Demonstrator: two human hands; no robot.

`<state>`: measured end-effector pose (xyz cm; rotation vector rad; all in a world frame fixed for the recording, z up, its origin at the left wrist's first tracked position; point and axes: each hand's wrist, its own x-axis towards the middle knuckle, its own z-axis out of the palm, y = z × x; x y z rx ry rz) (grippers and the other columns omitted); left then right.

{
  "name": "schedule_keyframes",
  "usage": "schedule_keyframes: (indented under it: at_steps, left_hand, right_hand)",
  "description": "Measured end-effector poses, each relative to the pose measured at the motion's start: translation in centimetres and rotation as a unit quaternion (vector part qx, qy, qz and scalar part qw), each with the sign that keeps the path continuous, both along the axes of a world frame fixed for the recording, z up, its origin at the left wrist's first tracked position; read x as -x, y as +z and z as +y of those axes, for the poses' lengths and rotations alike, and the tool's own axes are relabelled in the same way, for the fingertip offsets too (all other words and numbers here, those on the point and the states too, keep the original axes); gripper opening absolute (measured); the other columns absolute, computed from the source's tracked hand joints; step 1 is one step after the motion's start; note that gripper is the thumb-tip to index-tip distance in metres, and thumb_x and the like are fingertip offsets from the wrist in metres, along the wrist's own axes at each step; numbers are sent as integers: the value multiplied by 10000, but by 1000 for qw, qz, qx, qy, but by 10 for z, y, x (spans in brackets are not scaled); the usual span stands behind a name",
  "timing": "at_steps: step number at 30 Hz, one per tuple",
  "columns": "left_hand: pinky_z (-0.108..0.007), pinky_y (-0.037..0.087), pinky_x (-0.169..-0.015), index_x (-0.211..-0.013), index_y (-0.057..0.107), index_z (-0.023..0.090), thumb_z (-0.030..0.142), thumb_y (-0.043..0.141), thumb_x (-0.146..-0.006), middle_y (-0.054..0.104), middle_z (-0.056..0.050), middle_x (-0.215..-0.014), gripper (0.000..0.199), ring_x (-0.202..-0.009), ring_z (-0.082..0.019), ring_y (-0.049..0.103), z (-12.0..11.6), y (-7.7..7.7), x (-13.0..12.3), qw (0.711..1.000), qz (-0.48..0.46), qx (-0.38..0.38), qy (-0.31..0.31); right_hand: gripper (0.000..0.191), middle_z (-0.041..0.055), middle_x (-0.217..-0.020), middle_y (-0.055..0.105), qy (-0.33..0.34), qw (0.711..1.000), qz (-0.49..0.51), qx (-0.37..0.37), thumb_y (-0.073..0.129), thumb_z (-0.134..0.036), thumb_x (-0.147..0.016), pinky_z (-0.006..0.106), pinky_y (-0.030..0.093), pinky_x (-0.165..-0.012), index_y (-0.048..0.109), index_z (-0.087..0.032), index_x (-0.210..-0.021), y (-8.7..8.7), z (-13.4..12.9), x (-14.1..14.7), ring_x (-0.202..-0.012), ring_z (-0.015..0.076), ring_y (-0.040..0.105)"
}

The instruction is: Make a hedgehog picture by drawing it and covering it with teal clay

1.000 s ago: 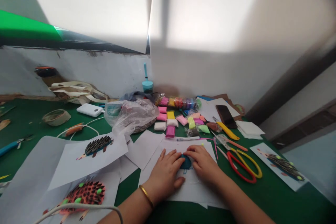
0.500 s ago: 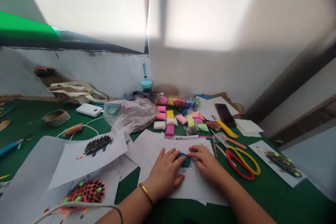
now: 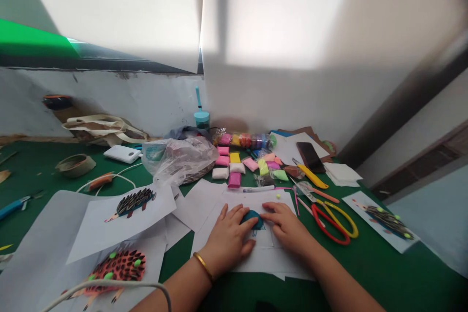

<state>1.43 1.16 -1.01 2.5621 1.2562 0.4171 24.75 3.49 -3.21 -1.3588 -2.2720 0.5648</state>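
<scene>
A dark blue half-round piece of modelling clay (image 3: 251, 215) lies flat on a small sheet of white paper (image 3: 268, 240), with a few blue drawn lines showing below it. My left hand (image 3: 228, 234), with a gold bangle at the wrist, rests palm down on the paper. Its fingers are spread, and the index finger lies across the clay. From the other side, my right hand (image 3: 287, 226) touches the clay's right edge with its fingertips, the index finger stretched out and the others bent. Neither hand grips anything. Part of the clay is hidden under my fingers.
Several packets of coloured clay (image 3: 234, 179) lie behind the paper. Scissors (image 3: 334, 222), a yellow utility knife (image 3: 312, 176) and a phone (image 3: 310, 156) are at the right. Hedgehog pictures (image 3: 133, 202) on paper lie left, a hedgehog card (image 3: 383, 222) right. A white cable (image 3: 120, 282) crosses the front left.
The whole view has shifted slightly. Both hands stay at the blue clay in nearly the same pose, with only slight finger movement against its edge.
</scene>
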Motion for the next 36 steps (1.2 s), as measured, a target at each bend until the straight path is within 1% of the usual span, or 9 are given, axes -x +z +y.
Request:
schedule_keyframes:
  at_steps: [2,7,10,13,16,21,26,30,36]
  left_hand:
    - [-623,184,-1148,-1349,516,341,349,664,-826,478,-64,-1446,544,-1367,-330,377,0,0,0,1000,0,-1,0]
    - [-620,184,-1150,-1348,519,340,358,659,-830,475,-69,-1449,537,-1368,-330,378,0,-2,0,1000,1,-5,-2]
    - [-623,183,-1148,-1357,507,348,349,658,-829,468,-69,-1455,549,-1371,-328,374,0,-2,0,1000,4,-5,-1]
    - [-620,185,-1148,-1362,498,351,358,646,-841,465,-69,-1459,542,-1374,-321,372,0,-1,0,1000,7,-5,0]
    - [-617,189,-1147,-1359,500,347,352,645,-842,463,-73,-1460,537,-1373,-319,373,-1,1,0,1000,11,-5,-1]
    - [-619,183,-1148,-1363,496,349,343,640,-847,464,-68,-1460,536,-1375,-322,370,-1,2,0,1000,10,-3,-2]
    - [-617,181,-1151,-1355,504,339,346,643,-845,464,-74,-1461,529,-1378,-324,365,-1,2,0,1000,11,-2,-3]
    - [-619,187,-1148,-1391,459,355,359,635,-854,457,-67,-1467,565,-1382,-317,360,-1,0,0,1000,11,-3,-1]
    - [-622,173,-1150,-1357,502,364,417,598,-883,447,-64,-1473,486,-1388,-317,350,-2,-3,1,1000,15,-13,-6]
  right_hand:
    - [504,96,-1320,597,1,1000,2,3,477,-56,-728,505,346,-1092,732,-244,-1120,-1,-1,-1,-1259,266,483]
    - [526,88,-1341,586,-6,1000,9,6,474,-61,-735,504,357,-1088,713,-251,-1163,-1,-6,-3,-1262,266,481]
    - [505,84,-1343,584,2,1000,3,5,476,-69,-750,499,355,-1093,723,-257,-1148,0,-8,-3,-1260,263,479]
    - [493,91,-1357,573,1,1000,-2,1,472,-69,-754,496,350,-1098,730,-241,-1137,1,-9,-3,-1269,264,470]
    - [516,94,-1366,569,-3,1000,-8,0,470,-61,-739,499,346,-1101,722,-231,-1155,0,-11,-3,-1272,264,467]
    - [565,65,-1406,540,9,1000,-15,3,465,-55,-730,505,333,-1109,695,-266,-1201,-1,-16,-5,-1297,263,448]
    - [547,81,-1407,538,-8,1000,-4,-2,459,-56,-723,499,328,-1117,710,-234,-1175,-2,-16,-5,-1303,266,447]
    - [549,75,-1401,546,-1,1000,-18,-1,467,-62,-718,505,332,-1111,711,-242,-1176,-1,-16,-4,-1294,271,455]
    - [544,66,-1422,528,5,999,-37,-1,459,-73,-737,486,330,-1117,708,-244,-1189,2,-17,-3,-1303,268,448]
